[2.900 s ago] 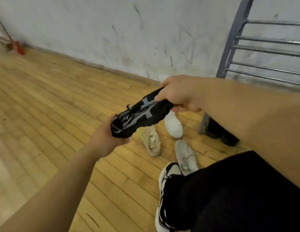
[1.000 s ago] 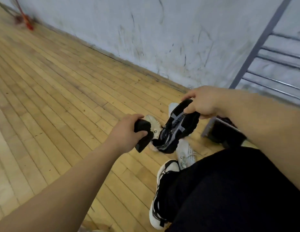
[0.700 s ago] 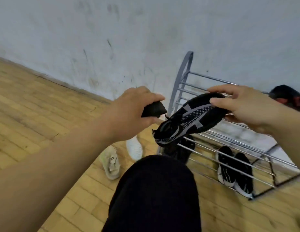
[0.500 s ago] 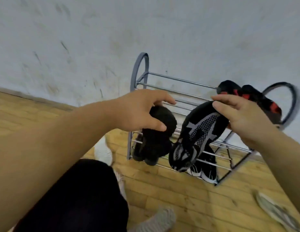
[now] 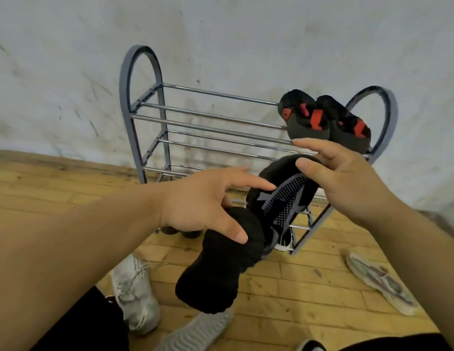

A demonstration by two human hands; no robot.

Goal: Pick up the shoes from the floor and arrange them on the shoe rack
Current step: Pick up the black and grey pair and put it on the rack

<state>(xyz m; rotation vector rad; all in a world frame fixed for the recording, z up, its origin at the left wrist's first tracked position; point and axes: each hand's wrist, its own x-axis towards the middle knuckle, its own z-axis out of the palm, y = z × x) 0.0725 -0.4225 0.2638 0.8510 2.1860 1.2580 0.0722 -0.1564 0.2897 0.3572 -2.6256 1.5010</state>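
A plain black shoe (image 5: 215, 269) is pinched at its upper end by the left hand (image 5: 195, 201), thumb pressed on it, index stretched out. Its other end hangs down, near side of the shoe rack (image 5: 144, 107). A black/grey patterned shoe (image 5: 284, 198) is gripped by the right hand (image 5: 347, 178), fingers curled over its rim. Likely spot: top-tier rails left of the black-and-red pair (image 5: 322, 122). Both shoes should be levelled, soles down, laid across 2+ rails side by side, then released.
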